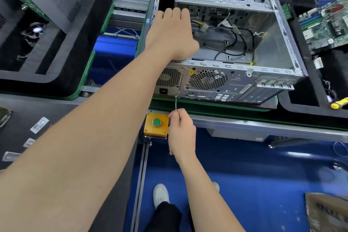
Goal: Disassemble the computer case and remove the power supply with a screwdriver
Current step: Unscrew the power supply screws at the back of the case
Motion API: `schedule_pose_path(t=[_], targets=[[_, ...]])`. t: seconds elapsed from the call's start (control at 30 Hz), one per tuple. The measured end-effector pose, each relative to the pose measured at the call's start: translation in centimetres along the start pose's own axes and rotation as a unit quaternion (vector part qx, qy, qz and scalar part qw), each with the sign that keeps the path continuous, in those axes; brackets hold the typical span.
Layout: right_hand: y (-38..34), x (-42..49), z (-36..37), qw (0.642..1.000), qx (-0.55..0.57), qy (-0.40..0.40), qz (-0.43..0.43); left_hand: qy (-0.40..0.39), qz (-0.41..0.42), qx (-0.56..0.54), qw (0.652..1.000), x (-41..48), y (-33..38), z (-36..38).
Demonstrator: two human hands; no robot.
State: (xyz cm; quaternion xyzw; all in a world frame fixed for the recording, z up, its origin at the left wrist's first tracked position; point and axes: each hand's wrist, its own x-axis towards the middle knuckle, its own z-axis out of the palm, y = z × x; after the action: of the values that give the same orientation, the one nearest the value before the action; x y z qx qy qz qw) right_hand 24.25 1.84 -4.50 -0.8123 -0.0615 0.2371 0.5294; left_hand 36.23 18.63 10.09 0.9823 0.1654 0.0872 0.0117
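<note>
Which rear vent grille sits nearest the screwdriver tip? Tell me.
The left honeycomb grille, above the power socket; the round fan grille lies farther right.

I find an electronics disassembly line: opened computer case (235, 79), loose motherboard (327, 24), foam-lined tray (37, 79), aluminium rail (263, 124), yellow push-button box (156, 124), blue shop floor (244, 175).

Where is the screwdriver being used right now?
Head view, centre: the screwdriver is pinched in the right hand, shaft pointing up to the computer case's rear, just right of the power socket, beside the yellow button box.
</note>
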Motion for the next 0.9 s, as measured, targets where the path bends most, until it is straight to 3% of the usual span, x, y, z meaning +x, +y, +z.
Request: schedule_pose_path(t=[0.13, 0.2, 0.33, 0.4, 0.47, 0.6, 0.73, 0.8, 0.87, 0.9], targets=[[0.4, -0.2, 1.6, 0.965, -0.232, 0.107, -0.057, 0.002, 0.003, 0.001, 1.0, 0.0, -0.1, 0.0], [0.4, -0.5, 2.0, 0.95, -0.273, 0.138, -0.065, 0.0, 0.003, 0.002, 1.0, 0.0, -0.1, 0.0], [0.2, -0.2, 1.6, 0.99, -0.099, 0.1, -0.031, -0.003, 0.004, -0.001, 1.0, 0.0, -0.1, -0.2], [-0.1, 0.3, 0.7, 0.996, 0.029, 0.056, 0.06, -0.003, 0.004, -0.006, 1.0, 0.0, -0.1, -0.3], [-0.3, 0.6, -0.4, 0.976, 0.16, -0.01, 0.146, -0.002, 0.004, -0.009, 1.0, 0.0, -0.1, -0.3], [0.5, 1.0, -2.2, 0.907, 0.363, -0.145, 0.159, -0.001, 0.005, -0.009, 1.0, 0.0, -0.1, -0.3], [0.8, 1.2, -2.7, 0.823, 0.476, -0.249, 0.185, 0.0, 0.003, -0.005, 1.0, 0.1, 0.0, -0.3], [0.9, 1.0, -2.4, 0.736, 0.57, -0.3, 0.209, 0.001, 0.004, -0.004, 1.0, 0.1, -0.1, -0.2], [0.9, 0.7, -1.9, 0.63, 0.672, -0.313, 0.232, 0.001, 0.004, -0.003, 1.0, 0.0, -0.1, -0.1], [1.0, 0.6, -1.6, 0.595, 0.704, -0.31, 0.233, 0.001, 0.004, -0.003, 1.0, 0.1, -0.1, -0.1]])
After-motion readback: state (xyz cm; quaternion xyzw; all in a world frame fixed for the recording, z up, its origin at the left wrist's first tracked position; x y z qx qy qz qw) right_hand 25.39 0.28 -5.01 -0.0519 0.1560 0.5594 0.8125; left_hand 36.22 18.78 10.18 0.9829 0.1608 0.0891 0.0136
